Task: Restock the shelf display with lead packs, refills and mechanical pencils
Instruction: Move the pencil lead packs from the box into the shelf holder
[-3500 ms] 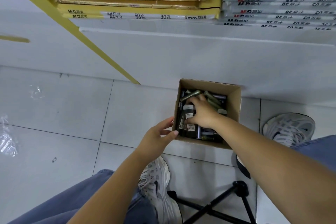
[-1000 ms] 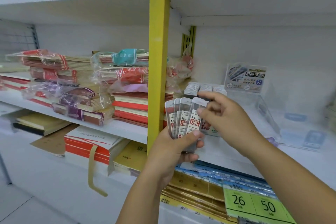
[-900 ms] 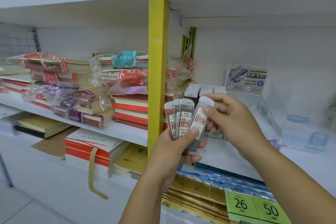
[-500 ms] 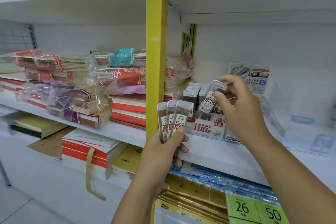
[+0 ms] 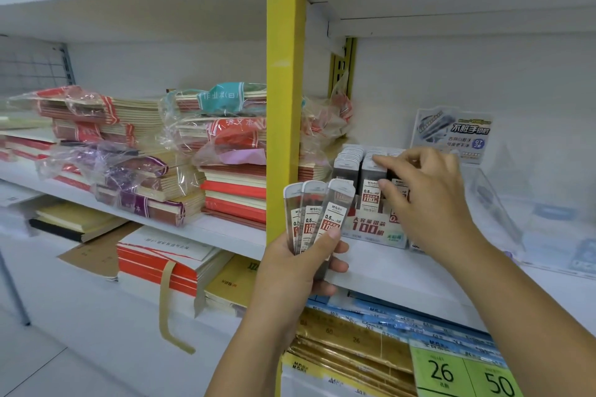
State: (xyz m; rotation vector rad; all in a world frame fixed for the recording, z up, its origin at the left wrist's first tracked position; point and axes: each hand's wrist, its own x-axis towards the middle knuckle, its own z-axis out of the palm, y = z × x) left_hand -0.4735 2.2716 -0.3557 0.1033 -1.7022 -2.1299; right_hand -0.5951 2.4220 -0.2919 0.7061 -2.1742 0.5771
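On the white shelf (image 5: 396,271) I see a cardboard display box (image 5: 374,230) filled with rows of upright boxed packs (image 5: 346,164), grey caps up. The right hand (image 5: 429,200) pinches the front pack (image 5: 371,190) of the middle row between forefinger and thumb. The left hand (image 5: 290,271) grips three lead packs (image 5: 317,213), clear with red 0.5 labels, fanned just in front of the shelf edge.
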